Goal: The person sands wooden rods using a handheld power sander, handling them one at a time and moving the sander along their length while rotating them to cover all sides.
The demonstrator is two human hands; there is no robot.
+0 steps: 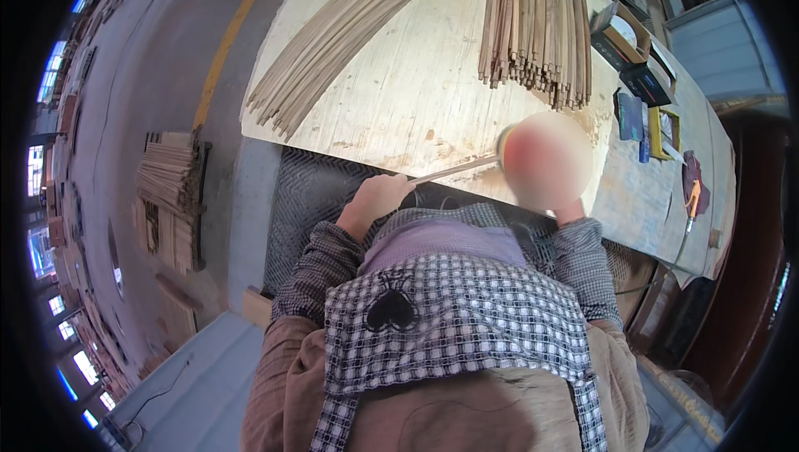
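My left hand (379, 198) is closed around the near end of a thin wood strip (454, 171), at the front edge of a pale plywood bench (416, 102). The strip runs right and slightly up across the bench edge. Its far end meets my right hand (545, 161), which shows only as a blurred patch, so its grip is unreadable. A fanned row of thin strips (333, 44) lies on the bench at far left. A thicker bundle of strips (537, 27) lies at far right. My checked apron and sleeves fill the lower middle.
Small boxes (632, 52) and a tool with an orange handle (692, 198) sit along the bench's right side. A dark woven mat (308, 194) hangs below the front edge. A stack of strips (171, 177) stands on the concrete floor to the left, beside a yellow floor line (229, 36).
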